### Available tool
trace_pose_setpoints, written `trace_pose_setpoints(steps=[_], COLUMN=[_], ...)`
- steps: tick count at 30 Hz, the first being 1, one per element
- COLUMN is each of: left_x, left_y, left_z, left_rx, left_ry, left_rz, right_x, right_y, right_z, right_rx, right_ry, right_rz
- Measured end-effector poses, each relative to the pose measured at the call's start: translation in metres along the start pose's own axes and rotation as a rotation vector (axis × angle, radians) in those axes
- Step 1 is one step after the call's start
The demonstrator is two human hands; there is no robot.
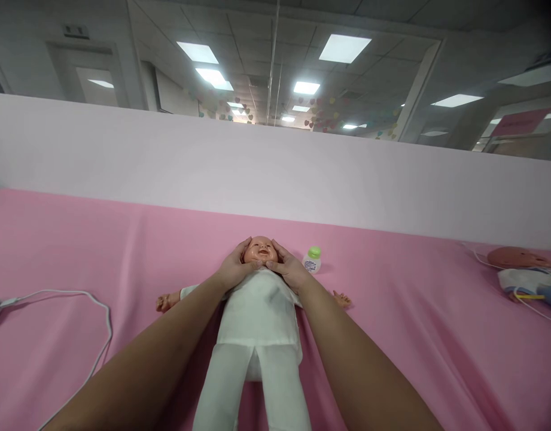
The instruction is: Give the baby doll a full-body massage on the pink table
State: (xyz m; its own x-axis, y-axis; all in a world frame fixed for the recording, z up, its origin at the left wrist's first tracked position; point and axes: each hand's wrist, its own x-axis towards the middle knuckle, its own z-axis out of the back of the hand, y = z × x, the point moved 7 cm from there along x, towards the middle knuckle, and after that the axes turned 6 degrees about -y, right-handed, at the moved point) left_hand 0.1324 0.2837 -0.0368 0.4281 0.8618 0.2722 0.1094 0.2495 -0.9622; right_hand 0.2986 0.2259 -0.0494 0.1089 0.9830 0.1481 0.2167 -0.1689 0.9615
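Observation:
A baby doll in white clothes lies on its back on the pink sheet, feet toward me. My left hand cups the left side of the doll's head, fingers curved against it. On the other side, my right hand presses against the cheek in the same way. Both hands hold the head between them. The doll's arms stretch out to either side.
A small white bottle with a green cap stands just right of the doll's head. A white cable loops at the left. A second doll with cables lies at the far right. A white partition runs behind.

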Motion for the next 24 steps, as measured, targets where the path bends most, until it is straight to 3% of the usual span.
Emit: trace_pose_setpoints(steps=[8, 12, 19, 24], left_x=[-0.0018, -0.0020, -0.0031, -0.0010], left_y=[0.0061, 0.0059, -0.0006, -0.0003], left_z=[-0.0015, 0.0003, -0.0009, 0.0020], left_rx=[-0.368, -0.431, -0.280, -0.070], left_ry=[0.039, -0.029, -0.068, -0.037], left_rz=[0.141, 0.226, 0.140, 0.029], right_x=[-0.0013, 0.0011, 0.0037, 0.0020], right_y=[-0.0055, -0.0083, -0.0048, 0.0005], right_z=[0.0030, 0.0066, 0.0013, -0.0002], right_rx=[0.127, 0.176, 0.100, -0.012], right_ry=[0.049, -0.006, -0.118, -0.106], right_rz=[-0.052, -0.082, 0.002, 0.035])
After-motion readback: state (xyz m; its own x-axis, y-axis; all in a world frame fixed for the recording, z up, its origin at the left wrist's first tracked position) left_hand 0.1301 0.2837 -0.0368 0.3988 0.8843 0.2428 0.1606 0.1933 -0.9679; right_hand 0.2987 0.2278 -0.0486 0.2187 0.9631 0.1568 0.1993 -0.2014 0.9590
